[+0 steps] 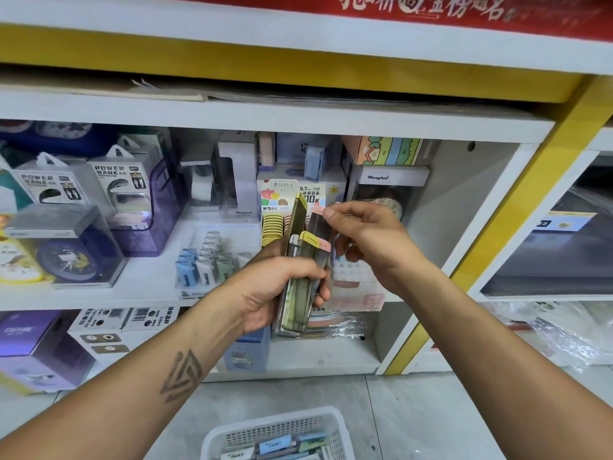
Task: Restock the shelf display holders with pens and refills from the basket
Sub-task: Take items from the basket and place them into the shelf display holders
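My left hand (278,287) grips a stack of slim lead-refill cases (300,277), yellow and pink capped, held upright in front of the middle shelf. My right hand (368,237) pinches the top of one pink-capped case (319,224) at the right of the stack. Behind the stack stands a display holder (275,200) with a row of yellow refill cases (270,230). A clear holder (205,260) with blue, white and green items sits to its left. The white basket (278,436) on the floor below holds several pastel packs.
Power bank boxes (122,184) and a purple bin (162,207) fill the left of the shelf. Boxed clocks (391,194) stand at the back right. The white shelf divider with a yellow post (517,207) rises at the right. Boxes (43,346) crowd the lower shelf.
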The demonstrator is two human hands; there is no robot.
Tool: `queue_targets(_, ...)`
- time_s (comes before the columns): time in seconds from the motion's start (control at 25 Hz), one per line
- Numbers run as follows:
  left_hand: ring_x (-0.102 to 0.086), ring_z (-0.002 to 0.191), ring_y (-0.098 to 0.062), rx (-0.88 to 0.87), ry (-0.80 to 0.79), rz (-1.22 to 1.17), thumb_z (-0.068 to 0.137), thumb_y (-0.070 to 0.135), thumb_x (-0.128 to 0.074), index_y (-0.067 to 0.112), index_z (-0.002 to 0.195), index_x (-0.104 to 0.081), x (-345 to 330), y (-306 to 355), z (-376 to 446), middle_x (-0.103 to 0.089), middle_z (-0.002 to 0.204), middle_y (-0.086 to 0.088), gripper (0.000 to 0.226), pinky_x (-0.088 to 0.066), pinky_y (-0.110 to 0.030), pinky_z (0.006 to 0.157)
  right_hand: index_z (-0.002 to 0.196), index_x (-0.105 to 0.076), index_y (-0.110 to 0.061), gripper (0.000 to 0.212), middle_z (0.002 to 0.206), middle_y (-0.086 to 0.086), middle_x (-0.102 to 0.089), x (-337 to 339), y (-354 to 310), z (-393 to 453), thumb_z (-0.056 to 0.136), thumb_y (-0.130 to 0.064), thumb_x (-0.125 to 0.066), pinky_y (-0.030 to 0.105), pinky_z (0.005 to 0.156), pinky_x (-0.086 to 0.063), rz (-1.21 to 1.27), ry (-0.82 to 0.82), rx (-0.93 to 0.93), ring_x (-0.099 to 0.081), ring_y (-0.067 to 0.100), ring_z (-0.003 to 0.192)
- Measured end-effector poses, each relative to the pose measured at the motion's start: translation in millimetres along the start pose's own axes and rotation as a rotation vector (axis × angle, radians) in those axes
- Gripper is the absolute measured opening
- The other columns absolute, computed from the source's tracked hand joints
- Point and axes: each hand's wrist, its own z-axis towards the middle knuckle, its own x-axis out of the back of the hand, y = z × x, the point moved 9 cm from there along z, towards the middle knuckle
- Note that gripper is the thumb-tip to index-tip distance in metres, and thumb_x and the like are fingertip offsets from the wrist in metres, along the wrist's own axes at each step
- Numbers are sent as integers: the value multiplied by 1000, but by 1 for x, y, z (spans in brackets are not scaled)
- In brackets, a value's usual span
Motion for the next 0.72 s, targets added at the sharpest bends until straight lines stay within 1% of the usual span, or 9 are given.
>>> queue_targets(0.04, -60, 59, -29, 1, -10, 10, 72, -3, -63, -7, 107, -62, -2, 0, -1, -58, 80, -24, 35, -51, -31, 53, 102, -72, -11, 19, 78, 4, -72, 3, -1, -1, 90, -26, -73, 27, 49, -41, 8, 30, 14, -59, 19, 60)
queue_targets(0.12, -58, 57, -28, 10, -24, 56, 71, -4, -62, -10, 111, -55, -4, -2, -1, -57, 81, -23, 41, -49, -30, 52, 108, -72, -16, 23, 95, 0, -72, 9, -9, -1, 89, -29, -74, 25, 70, -53, -18, 94, 83, -67, 11, 80)
queue_targets(0.2, -56, 56, -27, 30, -21, 112, 70, -5, -62, -8, 113, -53, -5, -5, -2, -57, 80, -21, 44, -48, -30, 50, 105, -75, -23, 26, 106, -4, -70, 6, -14, -2, 85, -40, -75, 19, 83, -53, -84, 78, 104, -67, 5, 94)
queue_targets(0.28, -56, 56, -27, 65, -11, 141, 69, -6, -63, -3, 115, -54, -5, -8, -3, -58, 80, -19, 46, -47, -29, 49, 92, -77, -23, 25, 98, -6, -72, -5, -13, -6, 82, -45, -77, 12, 71, -51, -165, 23, 67, -68, 0, 86)
queue_targets(0.36, -56, 56, -27, 84, 3, 175, 69, -8, -64, 1, 114, -55, -4, -10, -4, -58, 80, -18, 47, -48, -29, 49, 84, -78, -20, 18, 84, -3, -76, -10, -13, -8, 82, -37, -79, 17, 62, -50, -168, 3, 36, -68, 3, 72)
queue_targets(0.44, -57, 56, -28, 89, 28, 227, 68, -12, -64, 4, 114, -55, 1, -10, -5, -59, 80, -18, 49, -49, -30, 50, 83, -78, -15, 13, 82, 11, -75, -12, -15, -8, 83, -28, -78, 32, 65, -46, -133, 4, 36, -64, 18, 70)
queue_targets(0.52, -57, 56, -28, 93, 40, 256, 67, -17, -62, 8, 113, -54, 5, -10, -6, -61, 78, -17, 53, -49, -32, 51, 82, -78, -12, 11, 81, 18, -74, -13, -15, -7, 82, -22, -76, 39, 66, -42, -94, 18, 39, -59, 23, 69)
queue_targets(0.64, -58, 55, -28, 78, 61, 280, 60, -18, -64, 11, 110, -54, 10, -7, -8, -61, 73, -15, 59, -49, -34, 51, 80, -78, -12, 8, 72, 6, -73, -18, -17, -6, 80, -16, -72, 31, 63, -47, -57, 65, 41, -62, 13, 65)
queue_targets(0.72, -60, 54, -28, 69, 88, 292, 57, -17, -67, 11, 108, -55, 16, -4, -11, -62, 72, -15, 60, -50, -35, 53, 84, -78, -12, 10, 77, 5, -76, -20, -18, -3, 82, -8, -69, 31, 67, -56, -6, 107, 34, -68, 12, 69)
